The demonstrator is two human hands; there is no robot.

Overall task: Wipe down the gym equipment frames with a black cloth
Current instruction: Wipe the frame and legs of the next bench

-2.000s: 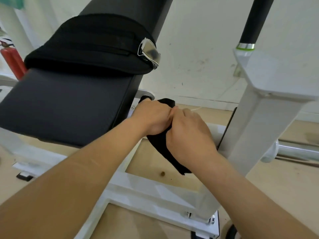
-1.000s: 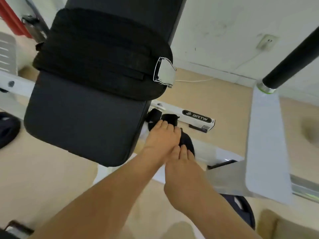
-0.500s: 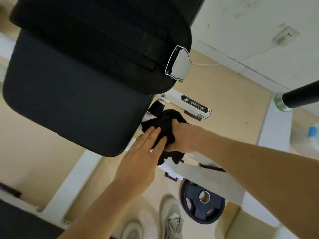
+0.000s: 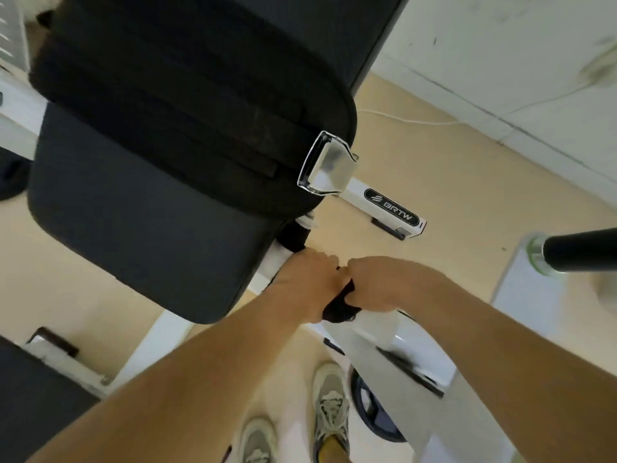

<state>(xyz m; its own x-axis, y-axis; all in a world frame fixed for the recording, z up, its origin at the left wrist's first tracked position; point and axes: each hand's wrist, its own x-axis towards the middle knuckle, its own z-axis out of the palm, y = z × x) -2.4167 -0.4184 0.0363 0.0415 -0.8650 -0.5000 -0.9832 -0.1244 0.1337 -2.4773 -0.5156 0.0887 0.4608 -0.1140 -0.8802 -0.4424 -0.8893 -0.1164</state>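
The black cloth (image 4: 339,307) is bunched between my two hands, just below the right edge of the black seat pad (image 4: 140,212). My left hand (image 4: 305,280) and my right hand (image 4: 384,284) both grip it with curled fingers, knuckles almost touching. Only a small dark part of the cloth shows beneath them. It lies against the white frame bar (image 4: 374,332) that runs under the pad. A black cap (image 4: 293,238) on the frame sits just above my left hand.
A padded belt with a chrome buckle (image 4: 329,165) wraps the backrest above. A white base bar labelled BRTW (image 4: 390,208) lies on the tan floor. A black handle (image 4: 581,250) juts in at right. My shoes (image 4: 329,406) and a weight plate (image 4: 374,409) are below.
My left hand, flat beside the cloth half a second ago, has closed onto it next to my right hand. The view has shifted slightly; the cloth is now mostly covered.
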